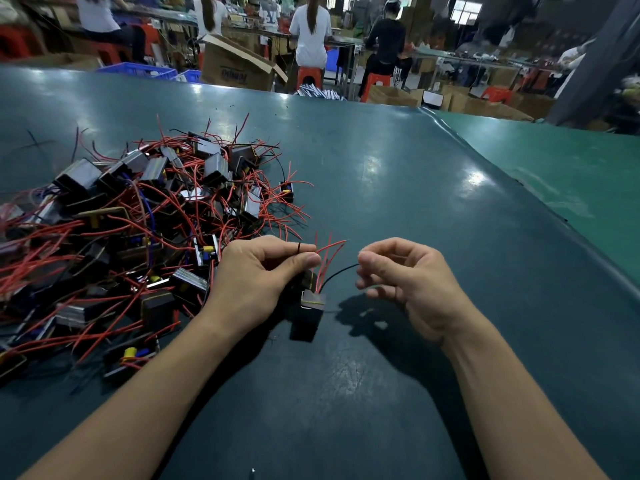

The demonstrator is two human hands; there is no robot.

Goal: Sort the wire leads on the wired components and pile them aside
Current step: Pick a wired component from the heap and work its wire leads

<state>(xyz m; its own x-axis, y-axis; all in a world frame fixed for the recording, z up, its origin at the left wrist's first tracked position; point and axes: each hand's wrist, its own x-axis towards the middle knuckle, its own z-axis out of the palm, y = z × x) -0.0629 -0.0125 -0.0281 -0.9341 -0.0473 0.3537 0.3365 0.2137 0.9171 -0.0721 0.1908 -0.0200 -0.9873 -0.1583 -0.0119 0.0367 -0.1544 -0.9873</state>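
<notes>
Left of the held component (309, 313) lay the pile (138, 230) of wired components on the tabletop (415, 202). The left hand (258, 271) pinched the red leads (327, 258) above the component; the right hand (405, 275), just right of it, pinched the black lead (337, 273). Judged step: separating leads. Next would call for drawing the black lead clear without tangling, then piling the unit aside

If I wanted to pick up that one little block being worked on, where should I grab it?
Probably by the dark body of the component, pinched across its side faces from the near side. Its red leads and black lead sprout from the top, where the left hand and right hand hold them.
</notes>
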